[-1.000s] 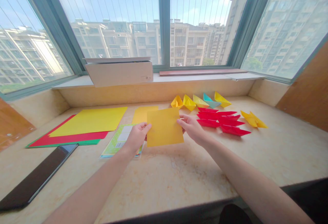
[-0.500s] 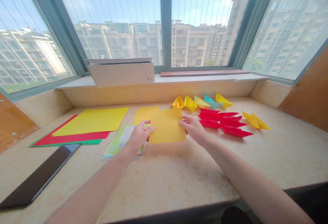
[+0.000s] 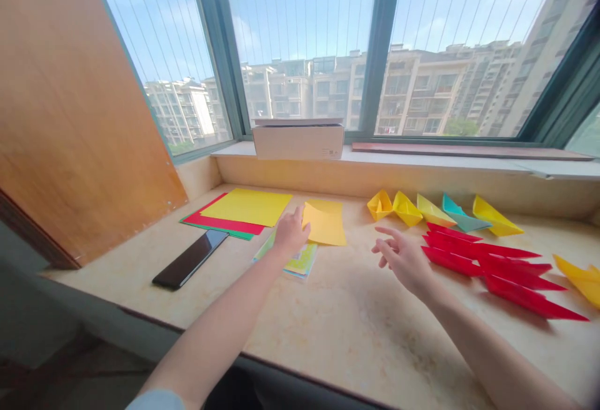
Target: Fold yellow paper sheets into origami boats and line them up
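Note:
My left hand (image 3: 291, 235) pinches the left edge of a square sheet of orange-yellow paper (image 3: 323, 229), which seems to overlap another sheet of like colour behind it. Below that hand, a plastic-wrapped paper pack (image 3: 302, 263) lies partly hidden under my wrist and the sheet. My right hand (image 3: 398, 259) is raised over the counter, off the paper, its fingers loosely apart with nothing in them. Just beyond it lie several red folded paper boats (image 3: 492, 263). Behind those stands a row of yellow and teal paper boats (image 3: 407, 209).
At the left, yellow, red and green paper sheets (image 3: 253, 207) are stacked near a black phone (image 3: 190, 260). One more yellow folded boat (image 3: 581, 279) sits at the right edge. A white box (image 3: 297, 141) rests on the window sill, and the counter's front edge runs below.
The view has swung left. My right hand has let go of the orange-yellow sheet. My left hand has carried it left, over towards the other sheet by the paper pack.

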`<state>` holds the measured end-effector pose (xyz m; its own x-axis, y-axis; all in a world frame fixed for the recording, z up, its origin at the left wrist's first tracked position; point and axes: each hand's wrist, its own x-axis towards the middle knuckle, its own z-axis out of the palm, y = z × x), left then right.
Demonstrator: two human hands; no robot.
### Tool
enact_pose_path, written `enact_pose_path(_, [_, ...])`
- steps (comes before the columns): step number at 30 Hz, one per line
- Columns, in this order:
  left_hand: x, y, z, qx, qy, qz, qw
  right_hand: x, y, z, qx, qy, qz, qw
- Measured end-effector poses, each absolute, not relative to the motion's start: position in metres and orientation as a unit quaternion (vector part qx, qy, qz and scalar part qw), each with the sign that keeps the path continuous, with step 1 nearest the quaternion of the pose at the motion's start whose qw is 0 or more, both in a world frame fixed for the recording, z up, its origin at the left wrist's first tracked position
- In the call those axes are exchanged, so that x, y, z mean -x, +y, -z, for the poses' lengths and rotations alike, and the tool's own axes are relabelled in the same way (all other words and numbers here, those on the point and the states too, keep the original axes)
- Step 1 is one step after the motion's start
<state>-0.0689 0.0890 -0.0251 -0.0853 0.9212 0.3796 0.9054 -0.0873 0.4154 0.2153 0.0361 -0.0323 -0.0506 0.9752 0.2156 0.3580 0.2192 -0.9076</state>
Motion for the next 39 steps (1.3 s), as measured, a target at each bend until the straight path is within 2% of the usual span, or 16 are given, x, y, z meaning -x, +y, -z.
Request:
enact_pose_path(6, [0.104, 0.091, 0.021, -0.627, 0.749, -0.204, -0.062, -0.215, 0.035, 0.033, 0.507, -0.663, -0.318, 0.449])
enact_pose_path(16, [0.145, 0.096, 0.024, -0.565, 0.817, -0.106, -0.051, -0.210, 0.037, 0.036, 0.478, -0.675, -0.306, 0.471])
enact_pose_path(28, [0.137, 0.102, 0.021, -0.561, 0.816, -0.136, -0.034, -0.210, 0.033, 0.031, 0.478, -0.683, -0.291, 0.468])
enact_pose_path(39, [0.131, 0.103, 0.013, -0.576, 0.774, -0.237, -0.111, -0.210, 0.039, 0.039, 0.468, -0.689, -0.320, 0.452])
